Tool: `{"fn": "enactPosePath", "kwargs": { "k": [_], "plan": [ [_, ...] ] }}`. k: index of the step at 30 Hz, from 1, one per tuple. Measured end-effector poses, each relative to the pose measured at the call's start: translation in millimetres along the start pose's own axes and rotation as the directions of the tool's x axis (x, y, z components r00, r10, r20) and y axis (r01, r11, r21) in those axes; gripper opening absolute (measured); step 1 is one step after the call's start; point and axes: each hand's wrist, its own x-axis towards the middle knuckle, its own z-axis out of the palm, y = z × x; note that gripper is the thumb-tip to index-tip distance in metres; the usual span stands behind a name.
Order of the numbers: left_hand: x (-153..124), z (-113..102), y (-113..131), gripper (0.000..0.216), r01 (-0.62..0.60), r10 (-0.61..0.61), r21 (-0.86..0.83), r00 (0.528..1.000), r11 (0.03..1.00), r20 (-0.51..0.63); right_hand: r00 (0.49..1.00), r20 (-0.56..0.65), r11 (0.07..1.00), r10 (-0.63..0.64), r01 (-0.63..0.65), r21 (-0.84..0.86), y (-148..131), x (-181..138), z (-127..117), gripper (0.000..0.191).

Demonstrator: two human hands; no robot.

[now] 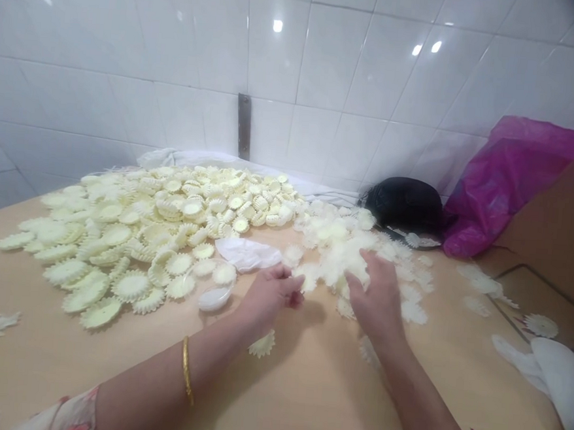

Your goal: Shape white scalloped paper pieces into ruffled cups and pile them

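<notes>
My left hand (274, 294) is closed, thumb and fingers pressed together just above the table. A pale scalloped piece (308, 277) shows beside its fingertips; whether it is held I cannot tell. My right hand (378, 299) has thumb and forefinger apart at the near edge of a loose heap of thin, whitish flower-shaped pieces (344, 245). Left of both hands spreads a big pile of pale yellow scalloped discs (138, 231) with raised rims. Below my left wrist lies a single yellowish scalloped piece (262, 345), partly covered by the hand.
A white cloth scrap (247, 255) and a small white oval dish (214, 298) lie by the left hand. Beyond the heap sit a black rounded object (406, 203) and a magenta plastic bag (500, 184). A tiled wall (327, 67) bounds the wooden table (157, 383) behind.
</notes>
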Motion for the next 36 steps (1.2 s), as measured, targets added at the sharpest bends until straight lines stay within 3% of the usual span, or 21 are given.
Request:
{"fn": "enactPosePath", "kwargs": {
  "k": [3,6,10,16,21,25,30,36],
  "plan": [
    [-1,3,-2,0.029,0.036,-0.034,-0.057,0.999,0.998,0.034,0.998,-0.005,0.997,-0.061,0.062,0.037,-9,-5,-1,0.027],
    [-4,4,-2,0.030,0.015,-0.014,-0.037,0.999,0.999,0.038,0.988,0.154,0.972,-0.002,-0.034,0.233,-27,-12,-6,0.020],
    [-6,3,-4,0.033,-0.054,0.053,0.017,0.998,0.998,0.039,0.937,0.349,0.895,0.005,-0.160,0.417,-44,-19,-8,0.021],
    [-3,2,-8,0.039,-0.054,0.053,-0.014,0.998,0.998,-0.014,0.838,0.543,0.798,-0.047,-0.295,0.525,-45,-23,-2,0.018],
    [-5,3,-6,0.032,0.021,-0.009,-0.109,0.994,0.994,0.107,0.797,0.604,0.738,0.010,-0.413,0.533,-43,-23,0,0.020],
    [-7,3,-4,0.030,-0.002,0.014,-0.064,0.984,0.998,0.180,0.780,0.625,0.687,0.031,-0.471,0.554,-38,-19,-1,0.020],
    [-6,1,-8,0.024,-0.060,0.055,0.025,0.985,0.998,0.166,0.799,0.600,0.752,0.036,-0.417,0.510,-38,-16,-3,0.018],
    [-6,5,-14,0.019,-0.097,0.094,0.030,0.993,0.995,0.077,0.938,0.341,0.961,0.052,-0.139,0.237,-40,-19,1,0.014]
  ]
}}
